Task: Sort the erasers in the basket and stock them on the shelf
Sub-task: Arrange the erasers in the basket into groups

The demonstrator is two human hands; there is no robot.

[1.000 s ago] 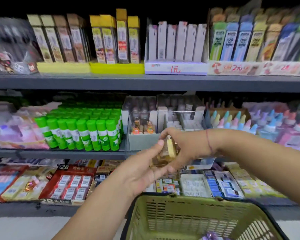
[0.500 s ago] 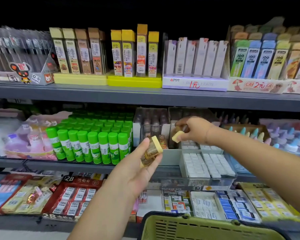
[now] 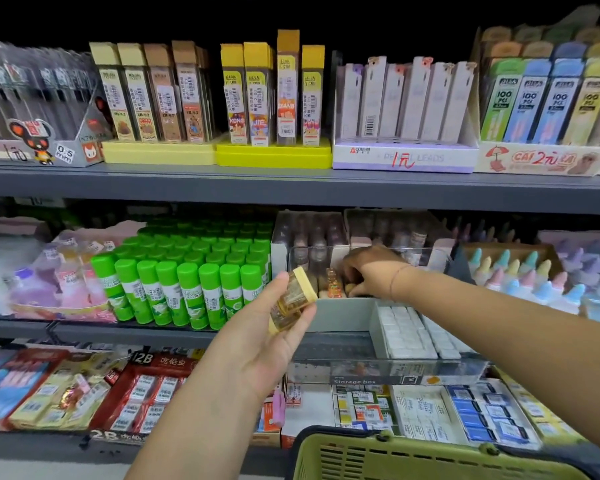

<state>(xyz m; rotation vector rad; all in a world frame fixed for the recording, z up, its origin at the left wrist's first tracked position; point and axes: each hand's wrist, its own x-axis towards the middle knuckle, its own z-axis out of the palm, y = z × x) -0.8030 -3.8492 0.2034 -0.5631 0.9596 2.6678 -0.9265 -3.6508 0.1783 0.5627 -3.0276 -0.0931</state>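
Two hands are at work before the middle shelf (image 3: 118, 332). An eraser (image 3: 293, 299) in a clear case with yellow ends is held tilted in the left hand (image 3: 257, 348), pinched between the thumb above and the curled fingers (image 3: 302, 318) below. It is kept in front of the right end of the green glue sticks (image 3: 187, 282), just left of the clear box (image 3: 388, 372). That grip is unchanged from half a second ago, though the eraser is now raised a little closer to the box.

The right hand (image 3: 371, 271) has been lowered from above the box into its back left compartment, beside an orange figure (image 3: 333, 285). Its fingers are bent down behind the grey divider, so it cannot be told whether anything is pinched. The yellow piece carried there earlier is no longer seen and has possibly been set down inside. White erasers (image 3: 413, 334) are packed in the front right compartment. Less of the basket (image 3: 430, 448) is shown than before, only its green rim at the bottom edge.
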